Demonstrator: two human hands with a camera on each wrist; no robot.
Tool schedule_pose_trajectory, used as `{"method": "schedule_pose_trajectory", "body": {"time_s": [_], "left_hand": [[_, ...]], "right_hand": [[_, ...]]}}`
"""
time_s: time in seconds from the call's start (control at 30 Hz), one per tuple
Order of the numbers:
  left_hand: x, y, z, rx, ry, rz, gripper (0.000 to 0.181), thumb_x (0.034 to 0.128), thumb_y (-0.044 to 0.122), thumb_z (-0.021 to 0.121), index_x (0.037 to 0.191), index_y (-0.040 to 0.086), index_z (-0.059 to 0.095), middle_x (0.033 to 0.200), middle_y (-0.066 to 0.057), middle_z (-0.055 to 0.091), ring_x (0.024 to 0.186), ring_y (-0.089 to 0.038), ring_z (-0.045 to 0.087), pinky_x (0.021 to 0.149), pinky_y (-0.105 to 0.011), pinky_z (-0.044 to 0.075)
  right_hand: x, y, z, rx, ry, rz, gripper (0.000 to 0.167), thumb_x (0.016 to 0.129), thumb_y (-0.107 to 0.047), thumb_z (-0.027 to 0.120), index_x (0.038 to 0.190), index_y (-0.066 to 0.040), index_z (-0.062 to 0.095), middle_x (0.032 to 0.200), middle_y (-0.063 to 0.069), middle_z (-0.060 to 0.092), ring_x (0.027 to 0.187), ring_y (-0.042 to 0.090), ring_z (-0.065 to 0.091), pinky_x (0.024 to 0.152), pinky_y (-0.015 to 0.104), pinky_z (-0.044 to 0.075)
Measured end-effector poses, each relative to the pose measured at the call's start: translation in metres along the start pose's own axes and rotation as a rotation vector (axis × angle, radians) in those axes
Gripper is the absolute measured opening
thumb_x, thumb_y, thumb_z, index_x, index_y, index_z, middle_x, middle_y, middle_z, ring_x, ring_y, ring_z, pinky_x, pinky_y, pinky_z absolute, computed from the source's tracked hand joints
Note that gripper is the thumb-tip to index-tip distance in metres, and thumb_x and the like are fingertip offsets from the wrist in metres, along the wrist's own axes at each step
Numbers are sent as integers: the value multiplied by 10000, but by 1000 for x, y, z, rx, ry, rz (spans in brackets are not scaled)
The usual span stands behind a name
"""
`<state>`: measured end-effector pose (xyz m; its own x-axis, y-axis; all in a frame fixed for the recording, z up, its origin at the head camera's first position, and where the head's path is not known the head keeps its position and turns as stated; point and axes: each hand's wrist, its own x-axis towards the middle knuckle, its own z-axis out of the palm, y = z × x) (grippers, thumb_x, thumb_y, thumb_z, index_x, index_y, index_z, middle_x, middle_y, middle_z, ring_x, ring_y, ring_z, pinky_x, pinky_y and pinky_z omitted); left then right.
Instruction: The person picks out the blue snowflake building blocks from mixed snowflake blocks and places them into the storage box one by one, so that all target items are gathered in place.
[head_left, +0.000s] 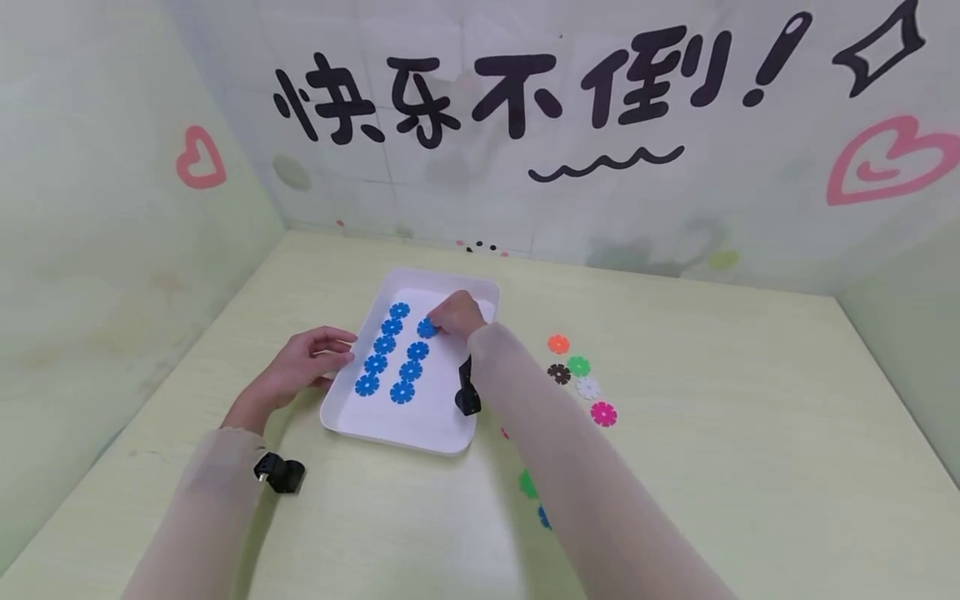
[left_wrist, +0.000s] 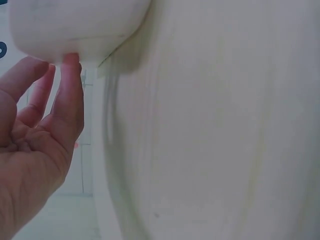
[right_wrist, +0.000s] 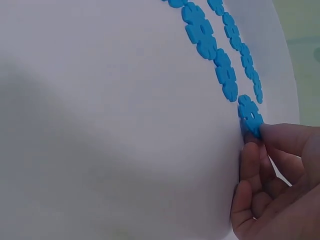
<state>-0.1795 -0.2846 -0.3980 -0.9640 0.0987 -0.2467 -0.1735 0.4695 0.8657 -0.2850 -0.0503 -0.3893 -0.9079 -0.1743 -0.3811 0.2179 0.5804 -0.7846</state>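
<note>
A white tray lies on the table with blue notched discs inside, shaped like flat snowflakes. Several discs form a column along its left side; a shorter column stands beside it. Inside the tray's far part, my right hand pinches a blue disc between thumb and fingers, just beyond the shorter column. The right wrist view shows this disc tilted at the fingertips. At the tray's left side is my left hand, its loosely bent fingers touching the outer wall from outside.
Right of the tray lie loose discs: orange, light green, dark brown, white and pink. A green disc and a blue one are partly hidden by my right sleeve. A wall stands behind the table.
</note>
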Motion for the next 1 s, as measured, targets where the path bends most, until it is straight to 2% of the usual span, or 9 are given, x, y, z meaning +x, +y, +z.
{"method": "schedule_pose_trajectory", "body": {"time_s": [0.17, 0.4, 0.6, 0.8, 1.0], "left_hand": [[-2, -2, 1, -9, 3, -5, 499, 881, 305, 619, 1282, 52, 465, 1187, -167, 507, 971, -273, 549, 724, -313, 506], [-4, -3, -1, -16, 13, 8, 508, 880, 315, 619, 1285, 52, 461, 1191, -170, 503, 977, -272, 546, 714, -303, 512], [-1, 0, 1, -19, -3, 6, 521, 872, 323, 627, 1282, 47, 462, 1199, -174, 502, 987, -284, 541, 718, -308, 509], [0, -1, 2, -8, -7, -7, 516, 875, 314, 626, 1283, 48, 457, 1210, -171, 500, 989, -287, 540, 720, -308, 506], [1, -3, 0, 19, -1, -11, 498, 883, 312, 615, 1283, 62, 458, 1218, -168, 498, 997, -297, 541, 724, -317, 512]], "right_hand": [[-4, 1, 4, -11, 14, -10, 146, 846, -141, 650, 935, -30, 686, 841, 50, 655, 785, 184, 572, 738, 258, 456], [-6, -2, 8, -48, 47, -35, 152, 837, -172, 668, 939, -62, 692, 874, 31, 653, 851, 186, 561, 854, 317, 444], [-12, -5, 2, -61, 33, -48, 168, 843, -212, 672, 945, -80, 696, 863, 15, 646, 830, 176, 563, 813, 306, 461], [-26, -19, -15, -117, -22, -191, 166, 848, -201, 670, 958, -78, 690, 921, 20, 636, 820, 181, 562, 745, 267, 475], [-44, -31, -36, -262, -141, -310, 185, 842, -191, 677, 1000, -95, 681, 989, 23, 630, 891, 211, 595, 738, 278, 483]]}}
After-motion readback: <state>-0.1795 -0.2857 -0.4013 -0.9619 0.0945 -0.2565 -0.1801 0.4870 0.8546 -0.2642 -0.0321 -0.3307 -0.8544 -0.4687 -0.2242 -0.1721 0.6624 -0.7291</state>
